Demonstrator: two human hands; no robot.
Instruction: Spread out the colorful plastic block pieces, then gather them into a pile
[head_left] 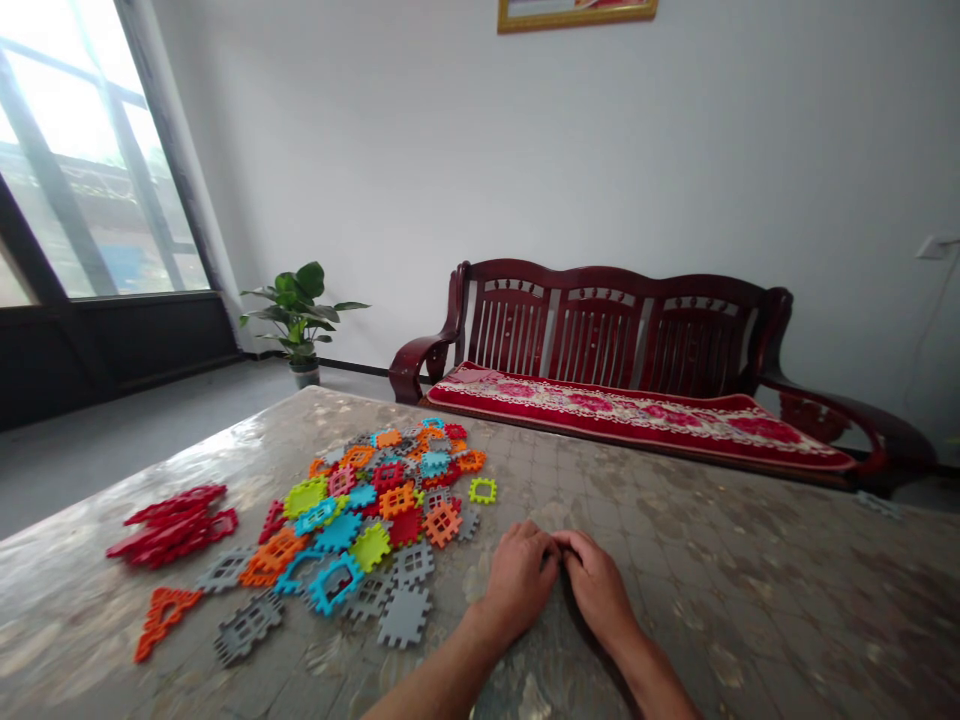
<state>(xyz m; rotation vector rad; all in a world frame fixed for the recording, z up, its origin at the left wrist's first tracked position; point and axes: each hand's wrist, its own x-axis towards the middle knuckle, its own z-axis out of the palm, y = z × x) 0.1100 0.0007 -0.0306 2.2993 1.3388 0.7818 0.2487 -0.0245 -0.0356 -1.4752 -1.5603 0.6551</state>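
My left hand (523, 570) rests on the table just right of the pile of toy tiles, its fingers curled inward. Close against it lies my right hand (596, 580), also curled, with the fingertips of both hands meeting. No object shows in either hand, though the undersides of the fingers are hidden. Nearest to my left hand are a flat grey tile (405, 615), a grey window tile (413, 565), an orange window tile (442, 523) and a lime-green frame tile (483, 490). Blue tiles such as a square frame (324, 600) lie further left.
A stack of red pieces (169, 530) and an orange triangle (150, 640) lie on the left of the patterned table (720, 560). A small grey piece (877, 504) sits near the far right edge. Beyond the table stand a wooden bench (585, 340) and a potted plant (300, 310).
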